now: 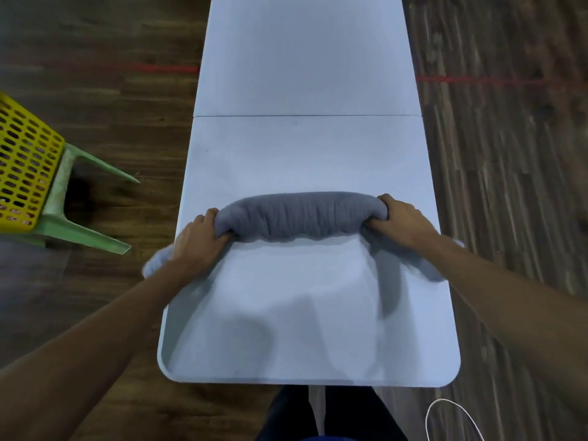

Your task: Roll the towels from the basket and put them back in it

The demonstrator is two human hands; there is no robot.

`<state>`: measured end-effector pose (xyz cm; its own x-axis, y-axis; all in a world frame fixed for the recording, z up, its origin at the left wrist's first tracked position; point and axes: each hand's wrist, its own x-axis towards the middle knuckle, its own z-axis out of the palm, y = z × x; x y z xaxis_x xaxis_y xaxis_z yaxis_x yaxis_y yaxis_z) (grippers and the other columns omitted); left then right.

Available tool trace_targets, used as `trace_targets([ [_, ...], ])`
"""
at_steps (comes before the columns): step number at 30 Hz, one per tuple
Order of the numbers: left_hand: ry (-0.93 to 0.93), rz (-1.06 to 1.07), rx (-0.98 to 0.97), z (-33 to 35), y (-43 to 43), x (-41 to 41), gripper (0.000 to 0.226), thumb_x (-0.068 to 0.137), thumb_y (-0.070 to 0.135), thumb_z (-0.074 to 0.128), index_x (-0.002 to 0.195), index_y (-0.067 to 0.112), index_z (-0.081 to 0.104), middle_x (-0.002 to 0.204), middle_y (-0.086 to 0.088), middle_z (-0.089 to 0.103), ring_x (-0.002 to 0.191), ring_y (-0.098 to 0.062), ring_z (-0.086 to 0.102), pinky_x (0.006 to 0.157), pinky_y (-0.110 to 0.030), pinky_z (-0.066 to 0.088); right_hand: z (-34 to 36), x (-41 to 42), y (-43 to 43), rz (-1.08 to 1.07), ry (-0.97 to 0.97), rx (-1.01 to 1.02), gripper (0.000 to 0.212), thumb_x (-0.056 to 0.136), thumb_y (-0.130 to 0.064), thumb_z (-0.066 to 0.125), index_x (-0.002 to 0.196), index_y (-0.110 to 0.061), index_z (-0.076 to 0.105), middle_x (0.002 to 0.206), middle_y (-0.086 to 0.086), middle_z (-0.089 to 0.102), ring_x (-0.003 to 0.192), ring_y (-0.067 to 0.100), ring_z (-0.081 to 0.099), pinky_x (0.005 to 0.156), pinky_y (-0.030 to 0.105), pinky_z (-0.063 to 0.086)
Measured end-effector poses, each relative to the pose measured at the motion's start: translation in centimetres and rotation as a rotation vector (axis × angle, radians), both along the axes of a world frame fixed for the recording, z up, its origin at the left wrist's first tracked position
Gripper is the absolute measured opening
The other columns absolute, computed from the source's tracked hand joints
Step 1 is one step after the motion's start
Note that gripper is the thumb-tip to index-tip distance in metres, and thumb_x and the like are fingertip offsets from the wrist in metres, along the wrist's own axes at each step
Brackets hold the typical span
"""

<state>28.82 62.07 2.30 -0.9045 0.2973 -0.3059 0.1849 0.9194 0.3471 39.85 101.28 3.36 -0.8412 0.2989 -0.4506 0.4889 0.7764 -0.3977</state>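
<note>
1. A grey towel (302,214) is lying as a thick roll on the near half of the worktop (302,148), on the person's side of the seam.
2. The left grip (197,240) is curling its fingers over the roll near its left end, with the thumb coming in from the near side. It is closing firmly round the cloth.
3. The right grip (404,224) is doing the same near the right end, with fingers over the top, and is clamping onto the towel as well.
4. I am seeing no flat cloth in front of the roll or behind it, so I am judging the rolling of this towel to be nearly or fully done.
5. Carrying it over is looking like the step left. The yellow basket (25,160) is sitting well apart at the left on a green chair (82,230), and the roll is not in it yet. How many other towels are waiting, I cannot tell.
6. The long axis is running left to right, roughly parallel to the near edge of the worktop. The roll is bowing slightly, with its middle pushing away from the person.
7. Both ends are poking out past the grips toward the worktop's sides, and they are looking blurred.
</note>
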Motion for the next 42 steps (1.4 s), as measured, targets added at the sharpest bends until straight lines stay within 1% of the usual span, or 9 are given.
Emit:
trace_targets([
  [4, -0.214, 0.439, 0.213, 1.0, 6.7, 3.3, 0.048, 0.087, 0.050, 0.056, 0.114, 0.012, 0.046, 0.116, -0.019, 0.061, 0.106, -0.042, 0.056, 0.081, -0.041, 0.040, -0.3, -0.4, -4.6, -0.404, 0.067, -0.224, 0.053, 0.084, -0.049, 0.061, 0.121, -0.015, 0.043, 0.109, 0.007, 0.058, 0.095, 0.031, 0.056, 0.076, 0.036, 0.041],
  [9, -0.357, 0.533, 0.334, 0.8, 12.4, 8.3, 0.065, 0.087, 0.050, 0.057, 0.137, 0.013, 0.037, 0.133, -0.019, 0.054, 0.117, -0.042, 0.054, 0.099, -0.044, 0.042, -0.4, 0.8, -10.9, -0.606, 0.124, -0.370, 0.050, 0.089, -0.040, 0.057, 0.127, -0.013, 0.038, 0.118, 0.010, 0.057, 0.097, 0.030, 0.055, 0.077, 0.033, 0.037],
  [15, -0.380, 0.494, 0.478, 1.3, 14.5, 12.0, 0.056, 0.093, 0.045, 0.051, 0.138, 0.014, 0.039, 0.133, -0.012, 0.054, 0.117, -0.034, 0.055, 0.094, -0.036, 0.042, -0.3, 2.9, -15.6, -0.596, 0.067, -0.495, 0.078, 0.079, -0.065, 0.051, 0.141, -0.022, 0.032, 0.133, 0.009, 0.050, 0.121, 0.032, 0.051, 0.102, 0.051, 0.042],
  [21, -0.694, 0.878, 1.005, -1.9, 12.1, 11.6, 0.060, 0.072, 0.051, 0.054, 0.119, 0.016, 0.061, 0.111, -0.015, 0.069, 0.103, -0.029, 0.067, 0.093, -0.053, 0.052, -0.2, 3.3, -16.1, -0.500, -0.075, -0.466, 0.100, 0.077, -0.081, 0.046, 0.153, -0.024, 0.013, 0.152, 0.013, 0.030, 0.139, 0.036, 0.029, 0.112, 0.056, 0.024],
  [24, -0.761, 0.977, 1.145, 2.5, 12.5, 13.0, 0.047, 0.084, 0.042, 0.049, 0.112, 0.008, 0.063, 0.102, -0.017, 0.072, 0.094, -0.024, 0.070, 0.081, -0.039, 0.057, 0.2, 3.3, -16.8, -0.508, -0.100, -0.424, 0.119, 0.065, -0.081, 0.061, 0.153, -0.024, 0.006, 0.154, 0.009, 0.024, 0.141, 0.032, 0.024, 0.114, 0.053, 0.021],
  [28, -0.591, 0.814, 0.942, 1.7, 11.0, 13.4, 0.035, 0.096, 0.025, 0.037, 0.081, 0.009, 0.065, 0.070, 0.005, 0.070, 0.069, -0.005, 0.066, 0.067, -0.027, 0.054, 0.1, 2.5, -17.9, -0.519, -0.102, -0.256, 0.136, 0.052, -0.081, 0.071, 0.152, -0.020, 0.002, 0.151, 0.006, 0.024, 0.139, 0.029, 0.025, 0.110, 0.050, 0.023],
  [33, -0.088, 0.341, 0.122, -1.9, 4.6, 15.1, 0.045, 0.092, 0.038, 0.051, 0.135, 0.023, 0.052, 0.148, -0.002, 0.039, 0.136, -0.024, 0.034, 0.111, -0.045, 0.028, -1.1, 2.2, -18.1, -0.393, 0.044, -0.063, 0.110, 0.061, -0.057, 0.076, 0.145, -0.011, 0.023, 0.132, 0.010, 0.043, 0.121, 0.033, 0.043, 0.097, 0.048, 0.037],
  [38, -0.044, 0.121, -0.062, -3.0, 0.0, 16.6, 0.067, 0.093, 0.045, 0.053, 0.152, 0.028, 0.025, 0.161, -0.005, 0.017, 0.146, -0.032, 0.017, 0.116, -0.049, 0.022, -1.2, 1.6, -17.2, -0.290, 0.146, -0.131, 0.081, 0.061, -0.050, 0.076, 0.126, -0.012, 0.045, 0.113, 0.007, 0.058, 0.103, 0.031, 0.058, 0.087, 0.045, 0.050],
  [42, -0.043, 0.267, -0.017, -2.0, -1.8, 16.3, 0.063, 0.094, 0.044, 0.053, 0.150, 0.025, 0.030, 0.158, -0.004, 0.026, 0.144, -0.029, 0.024, 0.116, -0.047, 0.021, 0.0, 0.7, -18.1, -0.259, 0.147, -0.250, 0.058, 0.062, -0.045, 0.075, 0.109, -0.021, 0.052, 0.097, -0.004, 0.062, 0.088, 0.021, 0.061, 0.072, 0.031, 0.047],
])
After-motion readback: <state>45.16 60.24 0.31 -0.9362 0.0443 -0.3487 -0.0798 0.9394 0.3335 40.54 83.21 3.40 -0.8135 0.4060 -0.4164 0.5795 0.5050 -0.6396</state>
